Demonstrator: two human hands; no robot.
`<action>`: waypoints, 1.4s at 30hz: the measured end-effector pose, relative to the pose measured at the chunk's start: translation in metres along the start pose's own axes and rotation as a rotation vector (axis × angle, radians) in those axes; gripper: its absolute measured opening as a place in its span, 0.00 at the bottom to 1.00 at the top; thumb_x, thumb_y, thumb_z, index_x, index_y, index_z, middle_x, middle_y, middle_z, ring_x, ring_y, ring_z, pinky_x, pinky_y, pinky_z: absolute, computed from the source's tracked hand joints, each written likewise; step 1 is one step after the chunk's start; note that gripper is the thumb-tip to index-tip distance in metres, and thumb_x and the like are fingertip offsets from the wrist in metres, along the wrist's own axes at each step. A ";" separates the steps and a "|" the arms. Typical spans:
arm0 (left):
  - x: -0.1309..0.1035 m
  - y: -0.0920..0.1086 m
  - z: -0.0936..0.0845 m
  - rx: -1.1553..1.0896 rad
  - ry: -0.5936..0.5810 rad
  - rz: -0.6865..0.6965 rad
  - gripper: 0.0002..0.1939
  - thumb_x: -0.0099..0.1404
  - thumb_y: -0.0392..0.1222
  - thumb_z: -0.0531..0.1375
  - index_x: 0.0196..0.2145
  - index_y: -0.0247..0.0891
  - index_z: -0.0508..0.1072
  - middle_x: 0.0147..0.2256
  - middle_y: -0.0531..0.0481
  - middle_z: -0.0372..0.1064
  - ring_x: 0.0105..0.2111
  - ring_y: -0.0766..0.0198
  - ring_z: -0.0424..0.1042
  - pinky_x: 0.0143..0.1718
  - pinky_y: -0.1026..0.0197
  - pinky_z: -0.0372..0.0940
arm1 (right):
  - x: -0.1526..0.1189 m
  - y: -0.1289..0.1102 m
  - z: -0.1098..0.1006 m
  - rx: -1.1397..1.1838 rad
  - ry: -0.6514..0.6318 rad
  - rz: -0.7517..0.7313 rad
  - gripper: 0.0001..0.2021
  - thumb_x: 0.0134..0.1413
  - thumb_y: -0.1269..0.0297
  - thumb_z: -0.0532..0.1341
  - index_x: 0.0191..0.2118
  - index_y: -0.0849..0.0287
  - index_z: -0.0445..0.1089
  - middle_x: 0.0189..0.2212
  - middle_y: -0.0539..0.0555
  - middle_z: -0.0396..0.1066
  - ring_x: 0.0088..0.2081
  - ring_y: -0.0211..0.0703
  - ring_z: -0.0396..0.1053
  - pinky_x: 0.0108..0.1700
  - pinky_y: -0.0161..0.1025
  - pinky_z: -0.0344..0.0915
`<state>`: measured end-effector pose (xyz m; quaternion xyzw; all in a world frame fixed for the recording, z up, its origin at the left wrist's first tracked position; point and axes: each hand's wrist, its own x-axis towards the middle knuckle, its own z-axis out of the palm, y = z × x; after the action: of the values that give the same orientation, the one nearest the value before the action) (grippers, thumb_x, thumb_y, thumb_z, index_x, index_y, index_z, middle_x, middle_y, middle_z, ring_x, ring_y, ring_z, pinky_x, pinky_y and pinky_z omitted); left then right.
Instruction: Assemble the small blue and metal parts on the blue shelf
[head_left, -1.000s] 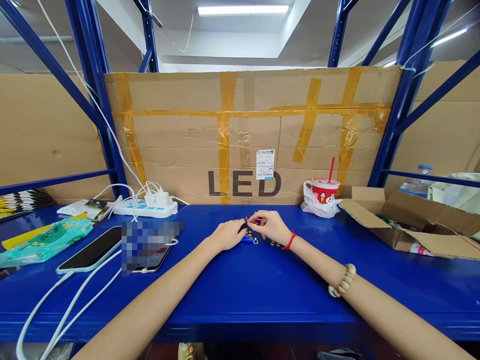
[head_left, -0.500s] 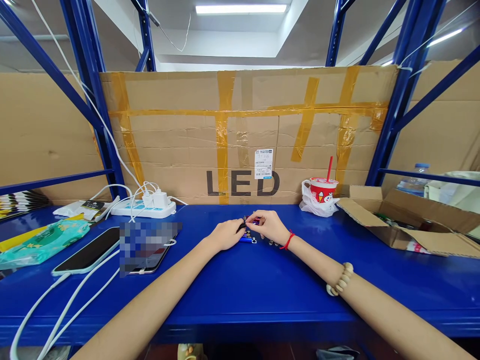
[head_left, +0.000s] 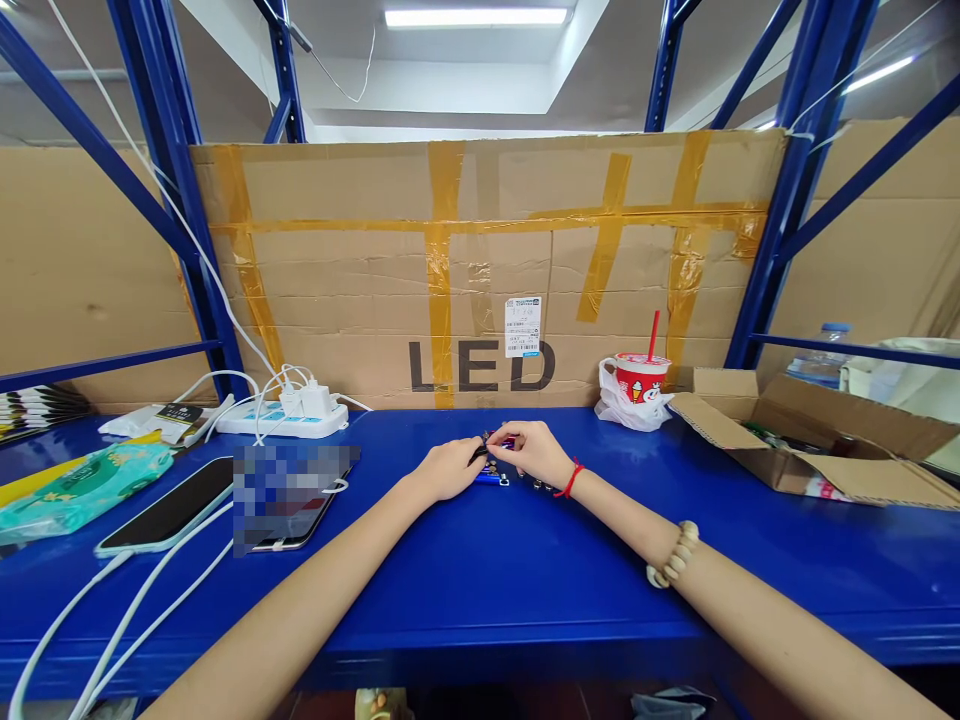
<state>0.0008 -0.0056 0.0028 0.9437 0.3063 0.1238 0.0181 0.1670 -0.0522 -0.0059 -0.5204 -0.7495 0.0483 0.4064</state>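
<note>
My left hand (head_left: 450, 470) reaches in over the middle of the blue tabletop, fingers closed around a small black part (head_left: 478, 453). My right hand (head_left: 536, 452), with a red string at the wrist, pinches thumb and fingertips together at the same spot, touching the small cluster there. What lies between those fingertips is too small to make out. Just below the fingers sits a small blue piece with a shiny metal end (head_left: 493, 479). Several small dark metallic bits (head_left: 536, 484) lie under my right hand, partly hidden by it.
At the left lie phones (head_left: 169, 508) with white cables, a green packet (head_left: 90, 490) and a white power strip (head_left: 322, 422). Toward the right stand a red cup (head_left: 641, 380) in a plastic bag and an open cardboard box (head_left: 817, 440). A tall cardboard sheet (head_left: 360, 290) closes the back.
The whole view has shifted slightly, so things appear a little further left. Both hands keep nearly the same pose at the small parts, with only slight finger movement.
</note>
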 end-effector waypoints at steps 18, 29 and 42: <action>0.003 -0.001 0.002 -0.001 0.013 0.002 0.16 0.63 0.47 0.40 0.39 0.41 0.62 0.41 0.50 0.67 0.40 0.59 0.67 0.36 0.60 0.62 | 0.000 0.001 0.000 0.005 -0.061 0.041 0.11 0.49 0.56 0.54 0.32 0.57 0.68 0.23 0.47 0.70 0.13 0.28 0.61 0.18 0.28 0.57; 0.002 0.001 -0.001 -0.001 -0.003 -0.017 0.15 0.63 0.47 0.41 0.39 0.41 0.62 0.41 0.49 0.67 0.39 0.59 0.67 0.36 0.60 0.62 | 0.000 -0.002 -0.007 -0.106 -0.173 0.045 0.15 0.51 0.54 0.51 0.26 0.57 0.68 0.21 0.46 0.70 0.13 0.27 0.60 0.21 0.28 0.55; 0.001 0.001 0.000 0.008 0.022 0.004 0.15 0.63 0.48 0.40 0.36 0.41 0.62 0.40 0.49 0.67 0.38 0.59 0.68 0.35 0.59 0.63 | 0.000 -0.014 -0.011 -0.284 -0.170 0.065 0.16 0.52 0.56 0.51 0.21 0.57 0.68 0.18 0.47 0.69 0.19 0.32 0.62 0.22 0.29 0.50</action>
<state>0.0017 -0.0059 0.0030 0.9429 0.3052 0.1328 0.0108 0.1635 -0.0624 0.0081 -0.5907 -0.7632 -0.0010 0.2619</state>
